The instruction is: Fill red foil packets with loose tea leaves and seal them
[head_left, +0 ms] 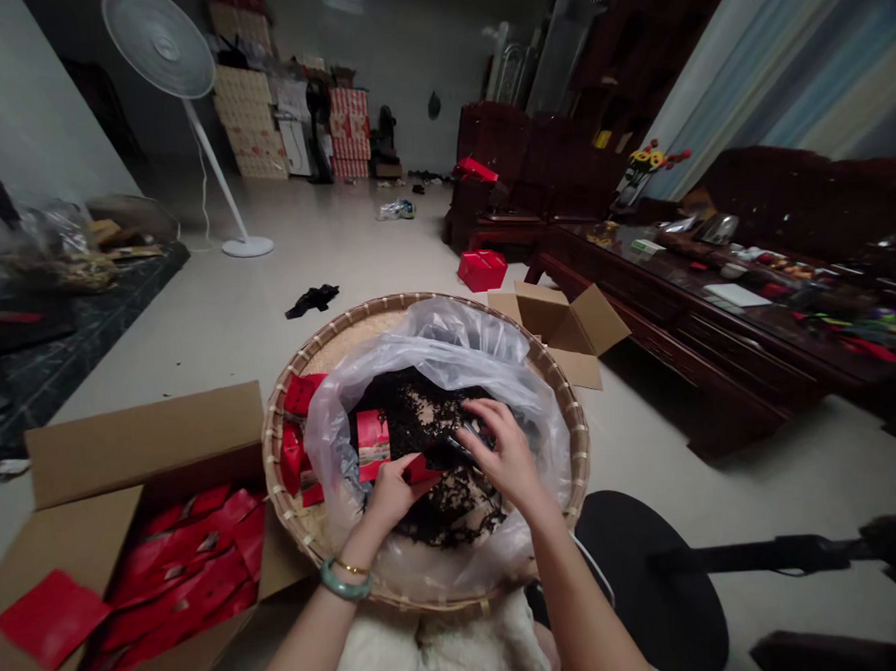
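A round woven bamboo basket [580, 439] sits in front of me, lined with a clear plastic bag [449, 360]. Dark, dried, leaf-like material [406, 398] lies inside the bag. My left hand [392, 499], with a green bangle on its wrist, grips a red packet [421, 469] over this material. Close beside it, my right hand [503, 453] is closed with bent fingers around something dark and partly shiny at the packet's mouth; I cannot make out what it is. Another red packet [372, 442] lies inside the bag, left of the hands.
An open carton [145, 441] full of red packets stands at left, a loose packet [53, 617] on its flap. Ahead right are an empty open carton [548, 320] and a red box [482, 270]. A long wooden table [688, 333] and a black round stand base [648, 585] are right.
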A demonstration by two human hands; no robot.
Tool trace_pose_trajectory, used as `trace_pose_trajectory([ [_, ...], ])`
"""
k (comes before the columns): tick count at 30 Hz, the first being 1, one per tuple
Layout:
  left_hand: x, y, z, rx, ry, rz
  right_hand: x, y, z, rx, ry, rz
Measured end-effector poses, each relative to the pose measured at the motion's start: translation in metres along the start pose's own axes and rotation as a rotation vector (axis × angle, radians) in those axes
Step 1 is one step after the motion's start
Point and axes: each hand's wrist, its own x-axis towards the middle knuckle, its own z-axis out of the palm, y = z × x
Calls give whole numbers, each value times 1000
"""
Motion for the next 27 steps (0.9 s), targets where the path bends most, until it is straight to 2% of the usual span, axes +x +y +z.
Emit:
trace_pose_trajectory([
  [5,-1,8,-2,-8,6,3,-11,-8,1,-178,-332,-155],
  [8,-2,11,-2,-20,-24,-5,-10,-9,8,-274,-459,-179],
  [12,-4,13,0,-33,-64,-17,-7,-8,17,-274,-558,-157],
  [15,-5,19,0,-123,-116,-92,-8,-5,18,-143,-496,-100],
  [18,-7,28,-2,-245,-189,-188,-11,1,20,43,-299,17],
  [20,-8,32,-5,-283,-220,-221,-13,6,23,119,-219,109],
  [23,-8,35,-8,-329,-208,-211,-14,13,30,164,-193,192],
  [27,-6,36,-11,-441,-149,-175,-15,19,37,220,-208,222],
])
